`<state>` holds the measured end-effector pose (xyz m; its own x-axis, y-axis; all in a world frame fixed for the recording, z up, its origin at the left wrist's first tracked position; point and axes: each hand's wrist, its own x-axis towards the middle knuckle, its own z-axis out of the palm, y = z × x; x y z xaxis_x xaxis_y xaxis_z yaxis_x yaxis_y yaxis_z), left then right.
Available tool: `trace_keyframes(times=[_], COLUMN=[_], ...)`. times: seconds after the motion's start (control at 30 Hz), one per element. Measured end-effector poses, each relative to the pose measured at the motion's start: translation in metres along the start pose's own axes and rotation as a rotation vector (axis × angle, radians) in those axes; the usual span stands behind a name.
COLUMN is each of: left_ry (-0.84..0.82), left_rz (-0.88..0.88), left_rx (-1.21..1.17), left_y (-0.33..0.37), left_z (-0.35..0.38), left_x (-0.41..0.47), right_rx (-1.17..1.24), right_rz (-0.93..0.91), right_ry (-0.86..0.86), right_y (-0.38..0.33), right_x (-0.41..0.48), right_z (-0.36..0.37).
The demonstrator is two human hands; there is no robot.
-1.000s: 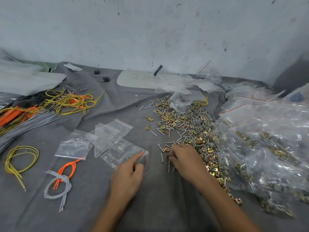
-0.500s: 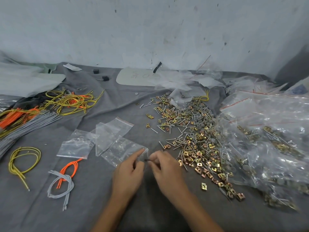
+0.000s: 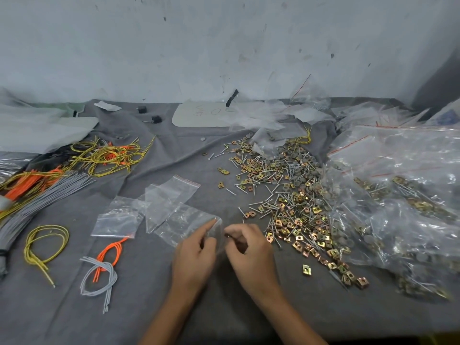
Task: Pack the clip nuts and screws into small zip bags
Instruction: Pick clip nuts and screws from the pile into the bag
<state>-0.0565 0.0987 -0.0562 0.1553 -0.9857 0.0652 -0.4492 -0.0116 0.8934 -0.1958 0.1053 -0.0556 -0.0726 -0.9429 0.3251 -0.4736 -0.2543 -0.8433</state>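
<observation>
Brass-coloured square clip nuts [image 3: 296, 222] and thin silver screws [image 3: 258, 188] lie mixed in a loose heap on the grey counter [image 3: 224, 307], right of centre. One stray nut [image 3: 306, 269] sits alone at the heap's near edge. Three clear small zip bags [image 3: 171, 195] lie flat and overlapping, left of the heap. The left hand [image 3: 195, 252] pinches the mouth of the nearest bag [image 3: 186, 221]. The right hand [image 3: 249, 250] pinches a small dark piece [image 3: 227, 235] just beside that mouth. Filled bags [image 3: 398, 200] are piled at the right.
</observation>
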Motion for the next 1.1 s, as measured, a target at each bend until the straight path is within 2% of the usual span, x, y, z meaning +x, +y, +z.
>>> trace_keyframes(times=[0.17, 0.33, 0.4, 0.53, 0.6, 0.7, 0.9, 1.1], left_ry=[0.017, 0.066, 0.061, 0.076, 0.084, 0.079, 0.089, 0.058], left_rz=[-0.006, 0.027, 0.025, 0.04, 0.055, 0.073, 0.07, 0.075], left_rx=[-0.045, 0.014, 0.012, 0.018, 0.037, 0.055, 0.044, 0.058], left_y=[-0.003, -0.009, -0.01, -0.006, -0.002, 0.002, 0.004, 0.006], left_z=[0.001, 0.001, 0.002, 0.003, 0.003, 0.004, 0.005, 0.004], left_x=[0.001, 0.003, 0.002, -0.003, -0.005, -0.006, -0.007, -0.009], right_rx=[-0.036, -0.018, -0.067, -0.278, -0.396, -0.57, -0.611, -0.722], right_rz=[-0.064, -0.083, -0.091, -0.082, -0.045, 0.005, -0.072, -0.069], right_ry=[-0.091, -0.221, -0.198, -0.002, 0.038, -0.075, -0.221, -0.261], right_y=[-0.003, -0.008, -0.005, 0.016, 0.027, 0.038, 0.037, 0.039], right_x=[-0.001, 0.0, -0.003, -0.001, 0.004, 0.011, 0.016, 0.024], right_z=[0.001, 0.004, -0.001, -0.039, -0.062, -0.077, -0.079, -0.083])
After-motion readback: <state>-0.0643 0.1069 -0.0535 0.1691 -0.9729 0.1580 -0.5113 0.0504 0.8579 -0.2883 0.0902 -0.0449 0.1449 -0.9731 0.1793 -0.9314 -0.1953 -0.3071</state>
